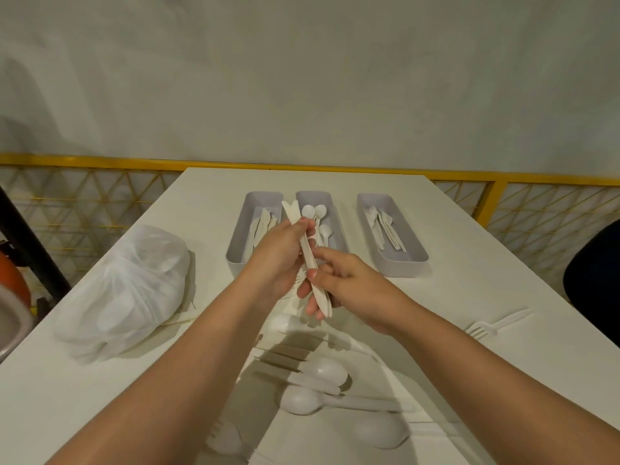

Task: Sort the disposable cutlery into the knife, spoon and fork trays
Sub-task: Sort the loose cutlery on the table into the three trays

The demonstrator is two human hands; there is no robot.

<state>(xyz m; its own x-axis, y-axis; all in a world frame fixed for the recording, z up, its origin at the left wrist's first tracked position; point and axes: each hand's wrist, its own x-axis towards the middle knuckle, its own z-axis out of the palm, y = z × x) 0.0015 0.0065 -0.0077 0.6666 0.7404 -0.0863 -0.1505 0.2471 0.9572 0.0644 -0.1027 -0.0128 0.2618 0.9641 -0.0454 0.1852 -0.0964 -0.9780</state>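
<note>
My left hand (278,260) grips a small bundle of white plastic knives (310,260), held above the table and pointing away from me. My right hand (342,280) pinches the lower end of the same bundle between thumb and fingers. Three grey trays stand in a row beyond the hands: the knife tray (236,243) on the left, the spoon tray (337,213) in the middle, the fork tray (407,260) on the right. Loose white spoons (322,370) and other cutlery lie on the table under my forearms.
A white plastic bag (131,290) sits on the left of the white table (469,280). A single fork (496,325) lies at the right. A yellow railing (100,161) runs behind the table. A dark chair edge (593,276) shows at far right.
</note>
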